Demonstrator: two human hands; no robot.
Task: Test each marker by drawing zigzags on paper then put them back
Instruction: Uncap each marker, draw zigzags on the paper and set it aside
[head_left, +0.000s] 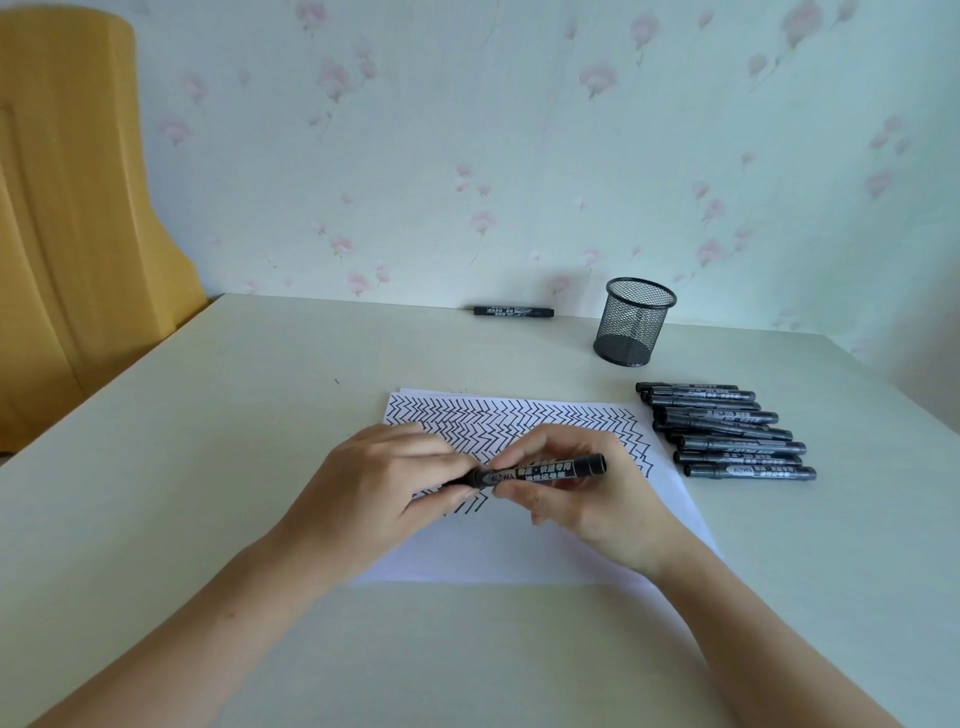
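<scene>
Both hands hold one black marker (545, 472) level over a white sheet of paper (519, 551). My left hand (374, 488) grips the marker's left end, which its fingers hide. My right hand (582, 499) pinches the labelled barrel between thumb and fingers. Rows of black zigzags (493, 415) cover the far half of the paper. A row of several black markers (727, 431) lies on the table to the right of the sheet. One more black marker (513, 312) lies alone by the wall.
A black mesh pen cup (635, 322) stands at the back right of the pale table (208, 426), with nothing seen inside. A yellow wooden chair back (78, 208) rises at the left. Flowered wallpaper runs behind the table.
</scene>
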